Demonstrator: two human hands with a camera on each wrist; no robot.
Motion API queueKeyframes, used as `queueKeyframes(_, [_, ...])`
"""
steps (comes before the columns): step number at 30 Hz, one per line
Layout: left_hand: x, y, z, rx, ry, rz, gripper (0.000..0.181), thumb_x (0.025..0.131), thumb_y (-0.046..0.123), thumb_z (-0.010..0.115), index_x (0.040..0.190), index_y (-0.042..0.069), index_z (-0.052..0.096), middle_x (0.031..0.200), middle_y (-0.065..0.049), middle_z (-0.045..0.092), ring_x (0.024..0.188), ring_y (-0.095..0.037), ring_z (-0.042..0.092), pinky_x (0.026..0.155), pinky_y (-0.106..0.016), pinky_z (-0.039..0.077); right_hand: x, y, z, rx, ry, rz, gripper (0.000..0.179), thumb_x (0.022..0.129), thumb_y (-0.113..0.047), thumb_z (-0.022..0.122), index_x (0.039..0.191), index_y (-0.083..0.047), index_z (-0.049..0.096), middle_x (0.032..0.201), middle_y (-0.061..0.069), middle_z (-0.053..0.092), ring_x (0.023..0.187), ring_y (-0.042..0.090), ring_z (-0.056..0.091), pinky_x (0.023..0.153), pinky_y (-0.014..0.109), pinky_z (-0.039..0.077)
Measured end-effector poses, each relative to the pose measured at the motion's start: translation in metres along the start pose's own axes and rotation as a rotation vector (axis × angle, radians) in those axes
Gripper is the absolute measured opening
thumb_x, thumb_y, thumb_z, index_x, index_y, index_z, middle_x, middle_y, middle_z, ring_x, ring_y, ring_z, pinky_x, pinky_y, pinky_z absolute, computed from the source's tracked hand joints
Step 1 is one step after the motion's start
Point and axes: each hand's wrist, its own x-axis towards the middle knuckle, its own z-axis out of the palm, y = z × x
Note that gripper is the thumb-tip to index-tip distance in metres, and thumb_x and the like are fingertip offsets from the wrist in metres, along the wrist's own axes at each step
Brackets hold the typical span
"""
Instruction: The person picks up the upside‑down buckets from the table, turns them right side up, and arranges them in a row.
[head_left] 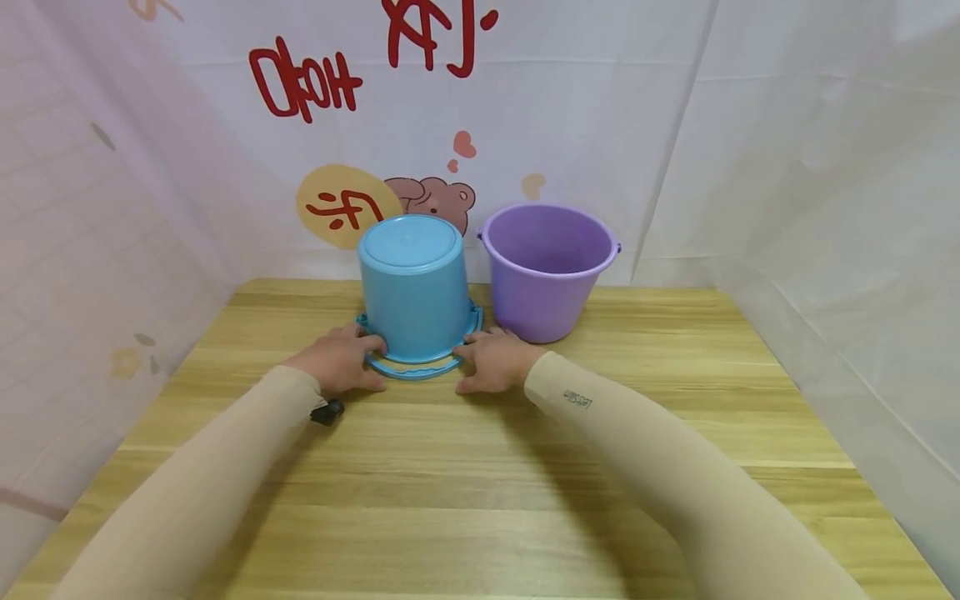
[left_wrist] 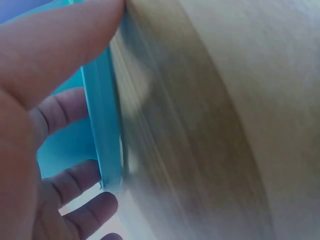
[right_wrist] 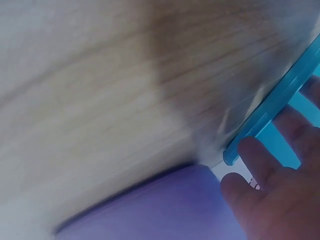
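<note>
A light blue bucket stands upside down on the wooden table, its base facing up. Its blue handle lies around the front, low by the tabletop. My left hand is at the bucket's left side, with fingertips against its lower edge and the thumb in front. On the other side, my right hand touches the lower right edge with spread fingers. In the left wrist view, loosely bent fingers reach the blue rim. Extended fingers lie along the rim in the right wrist view.
A purple bucket stands upright just right of the blue one, close behind my right hand. White printed cloth hangs behind the table and along both sides. Something small and black shows beneath my left wrist.
</note>
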Motion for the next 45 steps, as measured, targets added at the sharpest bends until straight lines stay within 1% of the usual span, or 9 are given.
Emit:
queueKeyframes(4, [0.000,0.002,0.001,0.021,0.028,0.032,0.059,0.069,0.066,0.067,0.113,0.028,0.059,0.129,-0.014,0.042,0.117,-0.034,0.040,0.093,-0.053,0.039,-0.002,0.002,0.000,-0.002,0.001,0.009,0.074,0.082,-0.065,0.051,0.145,-0.031,0.031,0.153,0.003,0.025,0.136,0.043,0.021,0.109,0.057,0.019])
queueKeyframes(8, [0.000,0.003,0.002,0.005,0.038,0.026,0.059,0.068,0.067,0.067,0.111,0.027,0.060,0.129,-0.014,0.041,0.117,-0.033,0.039,0.097,-0.053,0.036,-0.003,0.002,0.001,0.007,0.007,0.008,0.074,0.082,-0.064,0.052,0.145,-0.030,0.031,0.154,0.004,0.022,0.137,0.043,0.018,0.110,0.056,0.017])
queueKeyframes(17, [-0.001,0.000,0.005,-0.014,0.094,0.018,0.056,0.074,0.072,0.054,0.106,0.026,0.058,0.121,-0.013,0.042,0.113,-0.030,0.036,0.098,-0.053,0.029,-0.002,0.004,0.002,0.054,0.065,-0.049,0.078,0.080,-0.065,0.055,0.145,-0.028,0.033,0.152,0.005,0.026,0.138,0.040,0.018,0.112,0.052,0.017])
queueKeyframes(20, [-0.001,0.000,0.005,-0.018,0.142,0.034,0.052,0.076,0.071,0.054,0.102,0.026,0.058,0.113,-0.010,0.044,0.107,-0.028,0.039,0.093,-0.050,0.032,-0.002,0.006,0.003,0.069,0.097,-0.072,0.078,0.080,-0.066,0.053,0.145,-0.031,0.031,0.150,0.006,0.028,0.137,0.038,0.021,0.112,0.050,0.017])
queueKeyframes(24, [0.000,0.000,0.004,-0.028,0.254,0.052,0.048,0.077,0.068,0.055,0.096,0.024,0.056,0.105,-0.007,0.045,0.099,-0.026,0.042,0.083,-0.046,0.034,-0.003,0.007,0.001,0.097,0.148,-0.083,0.074,0.081,-0.066,0.052,0.144,-0.034,0.031,0.149,0.006,0.032,0.137,0.035,0.023,0.112,0.048,0.019])
queueKeyframes(30, [0.003,0.002,0.002,-0.100,0.385,-0.002,0.046,0.077,0.067,0.056,0.091,0.024,0.054,0.098,-0.003,0.043,0.092,-0.023,0.040,0.079,-0.043,0.034,-0.003,0.005,-0.002,0.102,0.268,-0.100,0.063,0.086,-0.060,0.051,0.141,-0.031,0.039,0.142,0.005,0.042,0.130,0.028,0.034,0.108,0.040,0.028])
queueKeyframes(34, [0.003,0.005,0.000,-0.119,0.451,-0.010,0.042,0.077,0.064,0.059,0.087,0.023,0.052,0.093,-0.004,0.043,0.087,-0.022,0.040,0.075,-0.040,0.035,-0.003,0.003,-0.003,0.106,0.329,-0.104,0.057,0.088,-0.056,0.051,0.138,-0.030,0.045,0.137,0.004,0.048,0.126,0.025,0.040,0.105,0.037,0.032])
queueKeyframes(39, [-0.001,0.010,-0.004,-0.140,0.500,-0.005,0.039,0.078,0.059,0.062,0.083,0.022,0.051,0.094,-0.004,0.044,0.087,-0.023,0.041,0.077,-0.043,0.034,-0.003,0.002,-0.006,0.135,0.399,-0.081,0.057,0.090,-0.055,0.048,0.141,-0.031,0.040,0.132,0.002,0.053,0.122,0.024,0.045,0.104,0.036,0.035])
queueKeyframes(45, [-0.002,0.014,-0.008,-0.198,0.504,-0.030,0.045,0.078,0.065,0.058,0.083,0.021,0.051,0.094,-0.005,0.042,0.088,-0.023,0.040,0.079,-0.043,0.032,-0.004,0.001,-0.011,0.157,0.493,-0.101,0.059,0.091,-0.049,0.051,0.144,-0.035,0.031,0.125,0.002,0.057,0.114,0.021,0.051,0.098,0.035,0.040])
